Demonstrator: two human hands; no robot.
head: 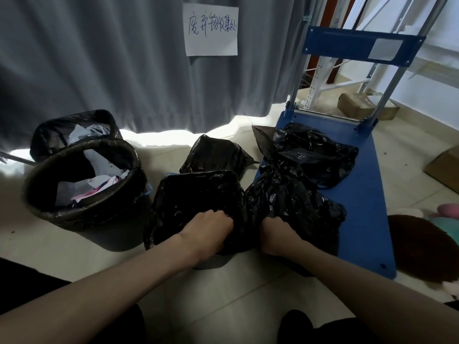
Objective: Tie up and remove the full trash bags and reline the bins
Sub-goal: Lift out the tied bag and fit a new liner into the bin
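Observation:
A square bin [198, 194] in front of me is covered by a black liner. My left hand [211, 225] is closed on the liner's near edge. My right hand [278, 234] grips black plastic at the bin's right side, beside a filled black bag [293, 202]. Another filled black bag [313, 152] lies on the blue cart. A second square bin [213, 152] with a black liner stands behind the first. On the left, two round black bins, one near [82, 194] and one far [72, 130], hold crumpled paper in black liners.
The blue platform cart [360, 194] with an upright handle stands at the right. A grey curtain [99, 58] with a handwritten paper sign [211, 29] hangs behind. Cardboard boxes [442, 167] lie on the tiled floor at the far right.

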